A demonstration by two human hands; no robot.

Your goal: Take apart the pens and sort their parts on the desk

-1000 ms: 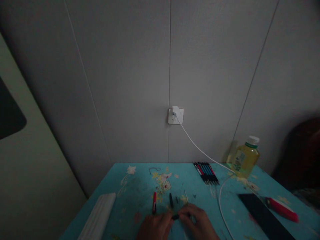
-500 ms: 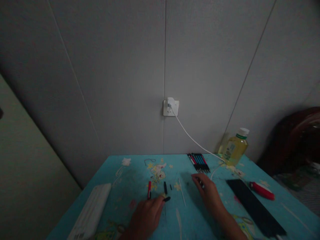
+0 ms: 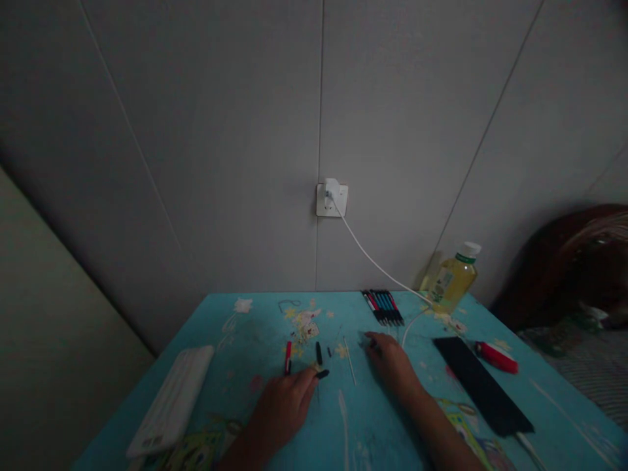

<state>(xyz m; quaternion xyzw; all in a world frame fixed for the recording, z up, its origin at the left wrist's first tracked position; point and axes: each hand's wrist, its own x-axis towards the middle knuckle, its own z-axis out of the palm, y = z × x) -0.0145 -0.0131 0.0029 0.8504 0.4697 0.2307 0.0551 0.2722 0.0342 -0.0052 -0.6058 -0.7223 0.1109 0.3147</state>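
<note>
My left hand (image 3: 287, 402) rests low on the blue patterned table (image 3: 235, 366), its thumb and forefinger closed on a short black pen part (image 3: 322, 374). Just beyond it lie a red-and-black pen barrel (image 3: 288, 358), a black pen piece (image 3: 318, 353) and a tiny dark piece (image 3: 329, 352). A thin white pen refill (image 3: 350, 362) lies between my hands. To the right of the refill, my right hand (image 3: 390, 363) is down at the table with curled fingers. Something small and dark shows at its fingers, too blurred to name.
Several assembled pens (image 3: 383, 307) lie in a row at the back. Behind the right hand stands a bottle of yellow liquid (image 3: 454, 281). A white cable (image 3: 367, 257) runs from the wall socket (image 3: 332, 199). A black slab (image 3: 483, 386), red-handled tool (image 3: 496, 357) and white case (image 3: 171, 399) flank the hands.
The view has shifted slightly, moving the whole scene up and left. My right hand has come down a little towards the refill, covering a small dark piece. My left hand keeps its grip.
</note>
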